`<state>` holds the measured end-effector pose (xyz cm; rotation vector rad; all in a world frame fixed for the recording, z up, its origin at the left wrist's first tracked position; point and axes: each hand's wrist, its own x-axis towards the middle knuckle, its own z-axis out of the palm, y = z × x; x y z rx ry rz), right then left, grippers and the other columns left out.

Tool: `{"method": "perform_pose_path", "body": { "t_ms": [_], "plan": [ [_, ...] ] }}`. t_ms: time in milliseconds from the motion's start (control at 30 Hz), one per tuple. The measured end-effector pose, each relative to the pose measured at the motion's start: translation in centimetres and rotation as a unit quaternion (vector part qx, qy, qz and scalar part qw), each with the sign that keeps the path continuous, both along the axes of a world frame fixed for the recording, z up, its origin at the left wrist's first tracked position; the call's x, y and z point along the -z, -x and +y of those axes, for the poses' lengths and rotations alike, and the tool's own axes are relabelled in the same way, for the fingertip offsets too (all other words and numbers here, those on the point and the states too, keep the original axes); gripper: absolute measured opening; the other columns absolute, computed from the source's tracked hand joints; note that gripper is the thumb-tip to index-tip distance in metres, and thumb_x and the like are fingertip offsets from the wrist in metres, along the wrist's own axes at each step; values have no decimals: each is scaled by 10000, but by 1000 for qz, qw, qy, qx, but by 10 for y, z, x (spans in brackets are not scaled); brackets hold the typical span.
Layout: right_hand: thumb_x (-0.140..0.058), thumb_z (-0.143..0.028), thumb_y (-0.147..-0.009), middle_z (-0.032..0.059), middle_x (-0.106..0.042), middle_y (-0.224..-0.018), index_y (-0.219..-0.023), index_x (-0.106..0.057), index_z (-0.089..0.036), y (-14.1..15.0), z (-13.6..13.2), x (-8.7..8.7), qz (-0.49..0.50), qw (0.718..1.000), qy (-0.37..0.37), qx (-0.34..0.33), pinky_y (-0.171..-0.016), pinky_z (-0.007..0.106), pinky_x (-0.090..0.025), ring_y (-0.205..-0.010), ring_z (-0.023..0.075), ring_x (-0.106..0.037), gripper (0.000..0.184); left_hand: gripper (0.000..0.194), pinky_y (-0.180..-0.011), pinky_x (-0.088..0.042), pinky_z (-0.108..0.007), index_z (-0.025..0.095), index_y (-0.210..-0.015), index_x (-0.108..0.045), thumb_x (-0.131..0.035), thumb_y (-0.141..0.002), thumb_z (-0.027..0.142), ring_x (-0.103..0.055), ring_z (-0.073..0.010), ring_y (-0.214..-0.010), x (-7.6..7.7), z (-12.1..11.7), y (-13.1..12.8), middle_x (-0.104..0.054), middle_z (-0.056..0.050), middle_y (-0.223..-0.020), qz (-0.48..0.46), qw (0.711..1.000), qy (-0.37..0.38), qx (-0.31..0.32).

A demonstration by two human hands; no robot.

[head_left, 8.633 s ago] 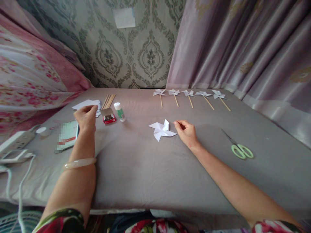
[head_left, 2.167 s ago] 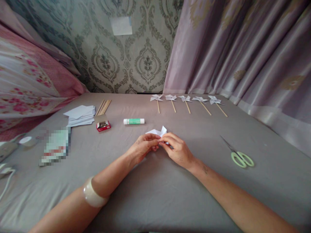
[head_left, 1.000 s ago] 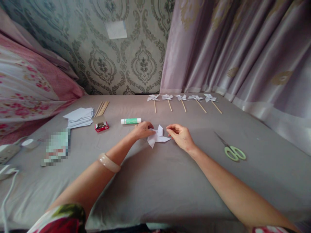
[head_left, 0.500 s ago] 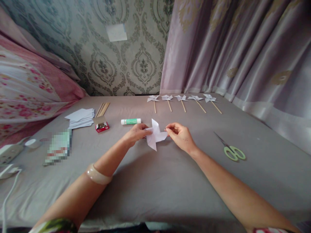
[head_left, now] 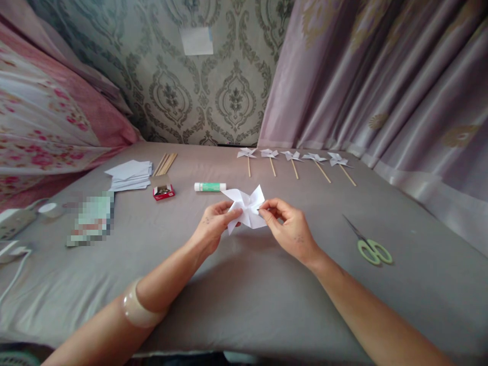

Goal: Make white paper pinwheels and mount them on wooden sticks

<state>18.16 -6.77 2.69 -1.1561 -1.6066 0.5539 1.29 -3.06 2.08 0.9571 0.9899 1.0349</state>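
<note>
A white paper pinwheel [head_left: 249,207] with folded blades is held up over the bed-like covered surface. My left hand [head_left: 215,223] grips it at its left side, thumb in front and fingers behind. Close to the pinwheel's centre, the fingertips of my right hand [head_left: 292,229] pinch a small dark pin [head_left: 258,209]; whether its point touches the paper I cannot tell. Behind the pinwheel a glue stick [head_left: 210,187] lies on its side. Left of that stands an open red box [head_left: 163,192] with small metallic pieces inside.
Several finished pinwheels on sticks [head_left: 293,156] lie in a row at the back right. Green-handled scissors [head_left: 371,249] rest at the right. Loose wooden sticks [head_left: 165,164], a stack of paper [head_left: 129,176], a blurred phone-like object [head_left: 91,218] and a power strip [head_left: 15,221] are at the left.
My hands first came together over the pinwheel, then parted. My left hand has since lifted and turned it, and my right hand has brought the pin to its middle. The glue stick, upright earlier, now lies down.
</note>
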Motion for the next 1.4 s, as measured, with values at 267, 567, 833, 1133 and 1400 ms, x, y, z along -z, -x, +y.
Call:
{"method": "perform_pose_path", "body": {
  "t_ms": [267,567,833,1133,1400],
  "plan": [
    [-598,-234,-832,67,-486,-1006,-822,-660,-226,2,-1,5,-126,983,-122,60,-885,412,-445,-914,195,-522,63,333,-582,-398,-233,115,-863,-695,-770,-592,293,-558,-111,-598,-3,-8,2,-685,-50,-737,-16,1000,-10,20],
    [-632,-223,-818,65,-469,-1115,-818,-676,-261,5,-5,8,-182,968,-144,92,-946,470,-390,-1067,243,-460,58,290,-597,-392,-234,118,-809,-709,-778,-583,287,-540,-100,-594,-9,-13,0,-677,-39,-725,-27,999,-8,29],
    [-620,-247,-825,64,-478,-1122,-809,-687,-270,5,-4,8,-177,971,-134,86,-946,479,-392,-1069,251,-468,73,298,-618,-394,-250,121,-789,-711,-778,-586,328,-538,-118,-612,-12,-15,-1,-675,-49,-717,-25,999,-15,38],
    [-623,-264,-828,65,-480,-1131,-816,-674,-267,4,-5,7,-194,966,-145,93,-948,476,-398,-1084,254,-458,52,243,-638,-393,-250,130,-801,-711,-749,-626,294,-550,-119,-631,-11,-16,-1,-668,-35,-714,-29,998,-17,48],
    [-626,-258,-827,65,-483,-1120,-813,-677,-265,4,-6,5,-183,969,-143,86,-941,469,-396,-1082,252,-454,54,222,-692,-408,-270,135,-812,-721,-748,-618,239,-563,-130,-677,-11,-18,-1,-683,-35,-758,-40,998,-19,52]
  ]
}}
